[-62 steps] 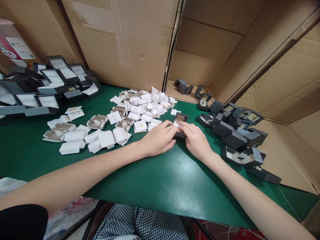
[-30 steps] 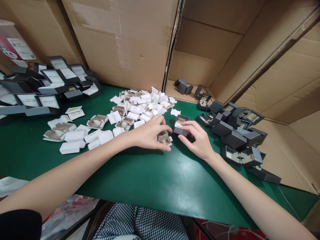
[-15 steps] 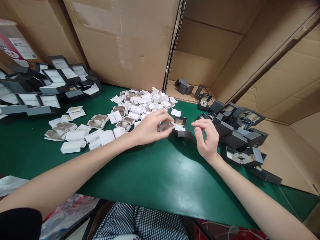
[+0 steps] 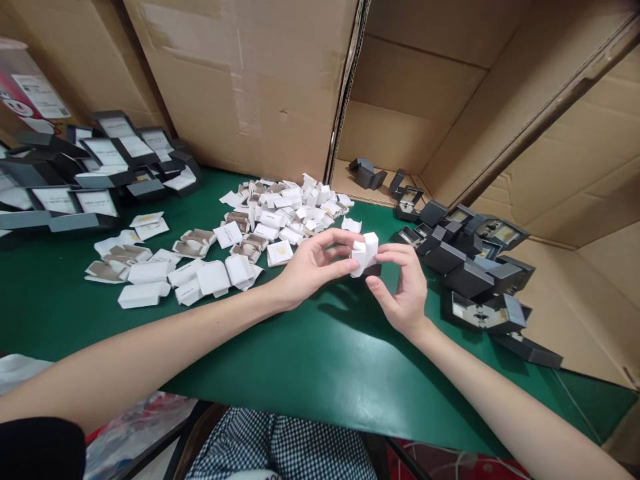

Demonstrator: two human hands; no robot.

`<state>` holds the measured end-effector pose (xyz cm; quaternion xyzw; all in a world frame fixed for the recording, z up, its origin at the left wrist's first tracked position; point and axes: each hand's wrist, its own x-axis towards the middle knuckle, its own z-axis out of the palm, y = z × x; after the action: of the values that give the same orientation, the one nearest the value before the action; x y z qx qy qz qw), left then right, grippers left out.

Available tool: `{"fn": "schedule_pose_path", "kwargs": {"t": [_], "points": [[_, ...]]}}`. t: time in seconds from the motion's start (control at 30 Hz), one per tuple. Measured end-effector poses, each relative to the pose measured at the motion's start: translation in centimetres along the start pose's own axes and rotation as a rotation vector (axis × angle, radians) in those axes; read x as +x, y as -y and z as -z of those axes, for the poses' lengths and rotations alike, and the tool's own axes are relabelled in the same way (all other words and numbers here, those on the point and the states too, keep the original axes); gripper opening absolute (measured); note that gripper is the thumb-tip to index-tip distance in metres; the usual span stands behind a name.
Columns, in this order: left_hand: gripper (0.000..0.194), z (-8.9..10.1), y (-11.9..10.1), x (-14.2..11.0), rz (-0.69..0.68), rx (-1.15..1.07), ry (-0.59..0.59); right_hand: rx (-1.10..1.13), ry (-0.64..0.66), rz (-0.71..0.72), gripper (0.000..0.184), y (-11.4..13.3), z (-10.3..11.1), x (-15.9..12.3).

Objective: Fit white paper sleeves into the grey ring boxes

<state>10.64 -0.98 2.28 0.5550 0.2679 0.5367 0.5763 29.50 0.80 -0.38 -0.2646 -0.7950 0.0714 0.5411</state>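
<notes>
A small folded white card insert [image 4: 365,252] is pinched between the thumb and fingers of my left hand [image 4: 327,261], raised above the green table. My right hand [image 4: 403,283] is on the insert's right side, its fingertips at the edge and its thumb apart lower down. Behind the insert, an open black box [image 4: 373,269] is mostly hidden. To the left lies a heap of white card inserts [image 4: 267,217], some flat and some folded. A nearer cluster of folded white inserts [image 4: 213,277] rests beside my left forearm.
Black boxes with white linings [image 4: 107,157] are piled at the far left. More open black boxes [image 4: 465,260] crowd the right side. Large cardboard cartons [image 4: 250,87] stand along the back, one open on the right. Several black boxes [image 4: 365,173] lie in it.
My left hand has moved right and turned the insert so its white side shows. My right hand has shifted left, bringing its fingertips to the insert. The black box is now largely covered.
</notes>
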Motion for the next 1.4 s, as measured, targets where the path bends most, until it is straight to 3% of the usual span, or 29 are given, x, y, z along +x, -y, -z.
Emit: {"fn": "schedule_pose_path", "kwargs": {"t": [0.23, 0.5, 0.6, 0.73, 0.9, 1.07, 1.2, 1.3, 1.4], "points": [[0.022, -0.5, -0.2, -0.1, -0.100, 0.145, -0.033, 0.037, -0.035, -0.078, 0.032, -0.1, -0.5, -0.5], [0.009, -0.3, 0.3, -0.3, -0.215, 0.202, 0.066, -0.006, -0.040, 0.035, 0.029, 0.3, -0.2, 0.3], [0.010, 0.2, 0.1, -0.2, -0.277, 0.392, 0.081, -0.056, -0.063, 0.087, 0.029, -0.5, 0.4, 0.7], [0.029, 1.5, 0.5, 0.0, -0.334, 0.780, 0.003, -0.143, -0.143, 0.108, 0.030, -3.2, 1.7, 1.1], [0.062, 2.8, 1.8, 0.3, -0.249, 0.905, 0.045, -0.237, -0.126, 0.150, 0.034, -5.4, 2.9, 1.6], [0.083, 2.8, 2.2, 0.3, -0.121, 0.806, 0.137, -0.245, 0.099, 0.242, 0.032, -4.3, 2.6, 1.5], [0.097, 2.8, 2.0, 0.4, -0.027, 0.734, 0.190, -0.200, 0.200, 0.280, 0.035, -3.5, 2.2, 1.2], [0.098, 2.9, 1.7, 0.6, 0.047, 0.686, 0.214, -0.162, 0.245, 0.297, 0.037, -3.2, 2.0, 1.1], [0.082, 3.0, 1.0, 0.9, 0.133, 0.633, 0.255, -0.123, 0.282, 0.309, 0.038, -3.1, 1.9, 0.9]]}}
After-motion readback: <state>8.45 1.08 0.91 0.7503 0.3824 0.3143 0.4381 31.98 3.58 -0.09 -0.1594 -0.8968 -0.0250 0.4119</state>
